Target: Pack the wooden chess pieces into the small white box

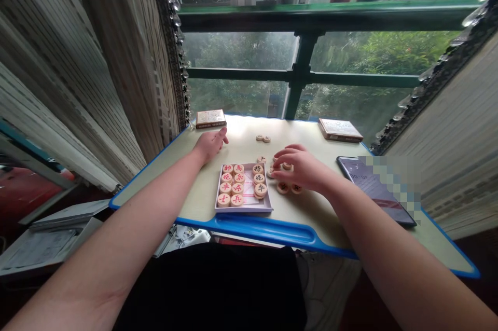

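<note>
A shallow white box [269,203] stands near the front of the table, with red-marked Chinese chess pieces [237,200] in columns on its left side and black-marked pieces [260,190] on its right. Over a cluster of loose pieces [282,187] just right of the box, my right hand [301,167] is bent, thumb and fingertips closed at a Chinese chess piece [271,171]. My left hand [211,145] rests behind the box's left corner, fingers loosely extended, holding nothing. One piece [262,159] lies behind the box, and two others [263,138] lie farther back. My right hand partly hides the cluster.
A small patterned box [210,119] sits at the back left, another [340,130] at the back right. A dark tablet or phone [377,191] lies on the right. The table [194,201] has a blue rim and front groove [268,230]. Curtains flank the window.
</note>
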A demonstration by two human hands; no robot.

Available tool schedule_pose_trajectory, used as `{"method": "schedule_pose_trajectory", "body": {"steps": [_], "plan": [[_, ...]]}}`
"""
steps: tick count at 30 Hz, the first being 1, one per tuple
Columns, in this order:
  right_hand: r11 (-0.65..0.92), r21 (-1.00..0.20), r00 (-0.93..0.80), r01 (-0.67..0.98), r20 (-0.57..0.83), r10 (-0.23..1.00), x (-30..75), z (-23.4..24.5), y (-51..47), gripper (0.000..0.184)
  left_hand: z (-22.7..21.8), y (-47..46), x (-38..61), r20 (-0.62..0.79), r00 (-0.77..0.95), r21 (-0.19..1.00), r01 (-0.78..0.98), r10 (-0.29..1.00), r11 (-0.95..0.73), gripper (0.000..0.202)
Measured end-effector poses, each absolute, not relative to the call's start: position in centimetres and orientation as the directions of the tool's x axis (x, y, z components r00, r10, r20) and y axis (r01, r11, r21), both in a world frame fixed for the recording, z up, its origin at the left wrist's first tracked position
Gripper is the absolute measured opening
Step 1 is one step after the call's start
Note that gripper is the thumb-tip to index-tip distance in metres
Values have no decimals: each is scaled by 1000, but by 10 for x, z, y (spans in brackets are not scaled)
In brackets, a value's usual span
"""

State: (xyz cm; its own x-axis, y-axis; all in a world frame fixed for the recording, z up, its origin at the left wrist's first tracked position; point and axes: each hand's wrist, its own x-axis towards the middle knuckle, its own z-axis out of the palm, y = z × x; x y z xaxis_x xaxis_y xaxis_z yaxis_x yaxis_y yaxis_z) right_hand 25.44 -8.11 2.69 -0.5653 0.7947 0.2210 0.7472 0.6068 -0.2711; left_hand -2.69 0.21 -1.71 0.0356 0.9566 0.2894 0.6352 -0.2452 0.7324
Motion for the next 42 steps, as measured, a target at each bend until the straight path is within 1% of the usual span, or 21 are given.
{"method": "schedule_pose_trajectory", "body": {"steps": [2, 4, 6, 11, 14, 17, 19, 20, 22, 24, 25, 26, 28, 30, 33, 37, 42], "plan": [[622, -301, -589, 722, 204, 782, 255, 31, -84, 18, -17, 2, -27, 289, 36, 727, 642, 957, -244, 68], [608, -317, -581, 728, 187, 792, 255, 33, -85, 26, -17, 1, -27, 292, 46, 715, 653, 955, -250, 67], [585, -296, -559, 755, 174, 811, 255, 30, -85, 32, -16, 1, -27, 296, 47, 715, 651, 954, -254, 67], [565, -210, -538, 798, 174, 825, 252, 23, -83, 29, -16, 1, -26, 270, 28, 790, 565, 963, -238, 72], [545, -209, -525, 812, 147, 838, 253, 26, -84, 29, -17, 2, -27, 257, 32, 816, 528, 966, -234, 75], [556, -220, -548, 801, 103, 830, 255, 29, -84, 25, -18, 2, -27, 256, 37, 811, 535, 966, -235, 76], [556, -225, -541, 800, 129, 831, 255, 31, -85, 20, -17, 2, -27, 255, 39, 807, 542, 966, -234, 76], [552, -242, -528, 798, 162, 834, 254, 33, -86, 18, -17, 1, -27, 251, 40, 808, 541, 967, -232, 77], [552, -319, -502, 771, 229, 834, 251, 37, -93, 19, -16, 1, -26, 238, 42, 815, 535, 970, -223, 77], [581, -410, -526, 703, 250, 813, 246, 43, -104, 21, -17, 0, -26, 228, 45, 821, 528, 973, -217, 78], [617, -422, -563, 664, 261, 785, 242, 47, -110, 23, -17, 0, -26, 229, 43, 822, 526, 972, -217, 78], [673, -404, -627, 620, 260, 734, 239, 50, -117, 23, -17, 0, -26, 232, 42, 821, 527, 972, -219, 79], [766, -337, -731, 547, 254, 634, 232, 54, -129, 17, -18, 0, -26, 239, 36, 817, 533, 970, -221, 80], [801, -287, -784, 525, 204, 587, 228, 55, -137, 12, -18, 0, -26, 243, 37, 811, 540, 969, -224, 79], [788, -266, -789, 555, 130, 600, 225, 52, -140, 10, -18, 0, -26, 238, 46, 807, 547, 970, -224, 78], [748, -291, -766, 597, 71, 639, 226, 51, -139, 13, -17, 2, -26, 210, 55, 806, 556, 976, -204, 80], [747, -303, -770, 592, 61, 635, 227, 56, -140, 15, -20, 6, -28, 214, 76, 801, 557, 974, -220, 82]]}}
